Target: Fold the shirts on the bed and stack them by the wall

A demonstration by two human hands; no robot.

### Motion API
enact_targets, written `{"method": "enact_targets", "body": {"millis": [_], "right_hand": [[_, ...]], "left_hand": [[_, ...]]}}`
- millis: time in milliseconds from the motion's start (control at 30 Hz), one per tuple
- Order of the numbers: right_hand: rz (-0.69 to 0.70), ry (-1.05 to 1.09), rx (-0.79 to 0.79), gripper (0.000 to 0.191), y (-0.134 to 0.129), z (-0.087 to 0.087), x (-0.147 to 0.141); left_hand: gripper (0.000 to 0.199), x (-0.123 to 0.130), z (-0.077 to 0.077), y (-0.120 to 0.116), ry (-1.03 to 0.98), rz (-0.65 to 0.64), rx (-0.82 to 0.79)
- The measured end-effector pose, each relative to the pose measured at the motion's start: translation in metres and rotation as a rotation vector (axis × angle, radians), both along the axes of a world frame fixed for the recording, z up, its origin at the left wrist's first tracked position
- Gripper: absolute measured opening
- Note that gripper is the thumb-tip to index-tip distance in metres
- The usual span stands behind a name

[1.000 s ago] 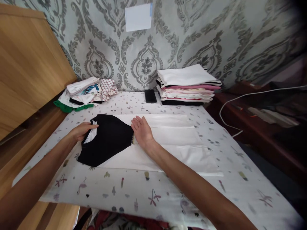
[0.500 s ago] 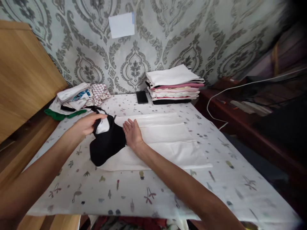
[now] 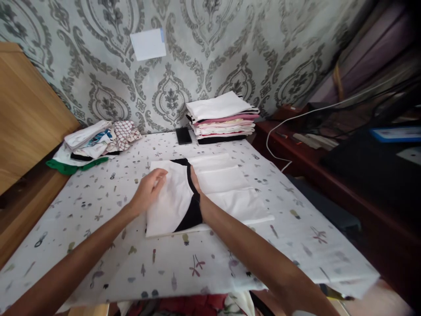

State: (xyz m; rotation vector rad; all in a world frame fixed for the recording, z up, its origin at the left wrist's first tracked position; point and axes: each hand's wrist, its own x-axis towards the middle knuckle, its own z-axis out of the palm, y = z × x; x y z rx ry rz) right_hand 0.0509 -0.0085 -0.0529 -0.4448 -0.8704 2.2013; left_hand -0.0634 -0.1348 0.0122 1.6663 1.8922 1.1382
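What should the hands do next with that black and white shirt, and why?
Probably slide the right hand out, while the left hand presses the folded flap flat. The right hand lies tucked under the shirt, whose flap is already turned over it.

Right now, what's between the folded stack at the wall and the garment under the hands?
In the head view, a black phone lies left of the folded stack, with white cloth panels running toward the black-and-white garment and patterned sheet around them.
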Motion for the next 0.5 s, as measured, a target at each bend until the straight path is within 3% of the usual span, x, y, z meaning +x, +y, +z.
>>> {"method": "enact_targets", "body": {"millis": [133,233,300,400,500], "right_hand": [[-0.039,-0.14,0.002,0.059,-0.004,0.007,0.003],[-0.072,-0.191,-0.052,0.063,0.001,0.015,0.009],[-0.173,-0.218,-0.06,0.058,0.008,0.022,0.016],[-0.39,-0.3,0.166,0.05,0.014,0.034,0.025],[-0.401,-0.393,0.579,0.049,0.0,0.039,0.024]], "left_hand": [[0.054,0.021,-0.022,-0.013,0.301,-0.106,-0.105],[0.065,0.031,-0.033,-0.012,0.414,-0.146,-0.246],[0.068,0.033,-0.035,-0.01,0.446,-0.169,-0.297],[0.068,0.028,-0.029,-0.005,0.438,-0.179,-0.312],[0.063,0.013,-0.023,0.008,0.439,-0.147,-0.294]]}}
